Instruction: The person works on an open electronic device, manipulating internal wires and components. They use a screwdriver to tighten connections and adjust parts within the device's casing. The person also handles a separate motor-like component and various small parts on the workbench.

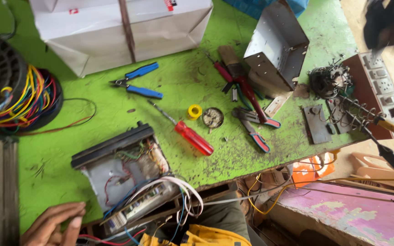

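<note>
Only one hand shows in the head view: the left hand lies at the bottom left edge, fingers loosely together and stretched flat on the green table, clasping nothing. Its fingertips rest just beside the opened electronic unit, a grey chassis with a black front panel, circuit boards and bundles of white, blue and red wires spilling over the table's near edge. The right hand is out of sight, so its state cannot be told.

Further up the table a red-handled screwdriver lies at an angle, near a small yellow roll and a round tin. Blue-handled pliers lie below a white cardboard box. To the right stands a bent metal housing, with more red-handled tools beside it. A coil of coloured wire sits at the left. At the right edge a soldering iron rests in a wire stand, next to a brown switchboard.
</note>
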`<state>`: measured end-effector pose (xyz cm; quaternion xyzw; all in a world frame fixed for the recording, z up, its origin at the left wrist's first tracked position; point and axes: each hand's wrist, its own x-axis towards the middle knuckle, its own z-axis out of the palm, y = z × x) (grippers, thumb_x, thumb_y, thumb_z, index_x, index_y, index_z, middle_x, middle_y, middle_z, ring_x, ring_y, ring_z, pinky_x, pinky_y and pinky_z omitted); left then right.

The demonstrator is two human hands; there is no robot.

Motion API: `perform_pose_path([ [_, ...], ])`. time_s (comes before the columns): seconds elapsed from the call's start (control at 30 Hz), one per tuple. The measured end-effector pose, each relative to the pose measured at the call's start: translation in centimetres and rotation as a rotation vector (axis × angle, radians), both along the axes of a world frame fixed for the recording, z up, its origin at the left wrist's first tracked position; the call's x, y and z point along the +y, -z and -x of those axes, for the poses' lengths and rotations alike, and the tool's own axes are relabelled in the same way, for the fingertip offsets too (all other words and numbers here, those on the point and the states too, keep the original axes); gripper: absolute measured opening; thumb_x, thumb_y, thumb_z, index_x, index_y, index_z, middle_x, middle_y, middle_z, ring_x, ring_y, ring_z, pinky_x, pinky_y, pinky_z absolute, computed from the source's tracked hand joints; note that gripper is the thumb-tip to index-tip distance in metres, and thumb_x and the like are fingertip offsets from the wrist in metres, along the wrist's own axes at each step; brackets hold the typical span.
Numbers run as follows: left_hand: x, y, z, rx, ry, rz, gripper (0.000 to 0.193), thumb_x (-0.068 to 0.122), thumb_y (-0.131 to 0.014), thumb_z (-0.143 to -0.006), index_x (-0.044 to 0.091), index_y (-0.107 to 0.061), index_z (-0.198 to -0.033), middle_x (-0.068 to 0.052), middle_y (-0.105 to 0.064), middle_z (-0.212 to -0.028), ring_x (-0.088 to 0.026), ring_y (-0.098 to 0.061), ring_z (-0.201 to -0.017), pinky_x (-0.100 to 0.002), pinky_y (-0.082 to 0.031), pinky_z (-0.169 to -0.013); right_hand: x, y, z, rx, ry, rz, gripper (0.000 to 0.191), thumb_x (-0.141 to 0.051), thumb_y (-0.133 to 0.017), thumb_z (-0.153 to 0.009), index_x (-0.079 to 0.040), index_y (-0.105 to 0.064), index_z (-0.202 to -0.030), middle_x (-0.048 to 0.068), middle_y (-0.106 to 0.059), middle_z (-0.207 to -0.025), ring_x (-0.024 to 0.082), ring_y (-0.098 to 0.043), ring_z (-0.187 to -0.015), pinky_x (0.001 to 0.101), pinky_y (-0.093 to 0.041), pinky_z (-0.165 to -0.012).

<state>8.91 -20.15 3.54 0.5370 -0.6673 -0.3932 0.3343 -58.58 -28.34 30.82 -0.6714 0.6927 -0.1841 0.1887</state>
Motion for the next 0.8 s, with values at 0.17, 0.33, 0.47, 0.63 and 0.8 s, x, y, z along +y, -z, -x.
perform_pose_path([
  [0.17, 1.2, -4.1, 0.9, -0.045, -0.030, 0.022, 0.016, 0.003, -0.069, -0.090, 0.003, -0.075, -0.104, -0.011, -0.076, -0.110, -0.008, -0.068, -0.077, -0.017, -0.040, -0.041, 7.9, -0.9, -10.6, -0.136, -0.408, -0.208, 0.071, -0.043, -0.082, -0.076, -0.010, -0.059, -0.134, 0.012, -0.073, -0.118, 0.022, -0.073, -0.100, 0.0353, -0.060, -0.081],
  [0.33, 1.8, -6.4, 0.9, -0.057, 0.006, 0.086, 0.018, 0.002, -0.069, -0.089, 0.004, -0.075, -0.106, -0.007, -0.075, -0.109, 0.001, -0.055, -0.058, -0.019, -0.026, -0.041, 12.8, 6.2, -17.5, 0.306, -0.604, -0.200, 0.096, -0.053, -0.087, -0.068, -0.007, -0.049, -0.144, 0.020, -0.060, -0.124, 0.036, -0.062, -0.115, 0.0409, -0.055, -0.084],
  [0.47, 1.8, -7.1, 0.6, -0.109, 0.065, 0.155, 0.014, 0.003, -0.071, -0.089, 0.003, -0.074, -0.102, -0.008, -0.076, -0.109, 0.000, -0.053, -0.055, -0.019, -0.026, -0.041, 13.5, 9.1, -19.9, 0.502, -0.647, -0.306, 0.098, -0.047, -0.088, -0.063, -0.008, -0.047, -0.144, 0.014, -0.054, -0.120, 0.034, -0.058, -0.112, 0.0413, -0.052, -0.089],
  [0.63, 2.3, -7.2, 0.6, -0.053, 0.073, 0.162, 0.015, 0.003, -0.070, -0.089, 0.002, -0.073, -0.104, -0.010, -0.075, -0.111, 0.000, -0.051, -0.053, -0.017, -0.029, -0.039, 11.4, 9.1, -21.4, 0.615, -0.649, -0.327, 0.094, -0.040, -0.087, -0.064, -0.015, -0.048, -0.146, 0.010, -0.053, -0.120, 0.030, -0.057, -0.114, 0.0393, -0.053, -0.090],
  [0.8, 2.0, -6.7, 0.8, -0.021, 0.080, 0.160, 0.015, 0.004, -0.070, -0.091, 0.001, -0.072, -0.105, -0.011, -0.074, -0.113, 0.001, -0.055, -0.054, -0.015, -0.031, -0.041, 11.8, 10.5, -20.1, 0.540, -0.622, -0.279, 0.100, -0.046, -0.087, -0.061, -0.016, -0.047, -0.148, 0.012, -0.053, -0.129, 0.031, -0.054, -0.117, 0.0428, -0.050, -0.099],
])
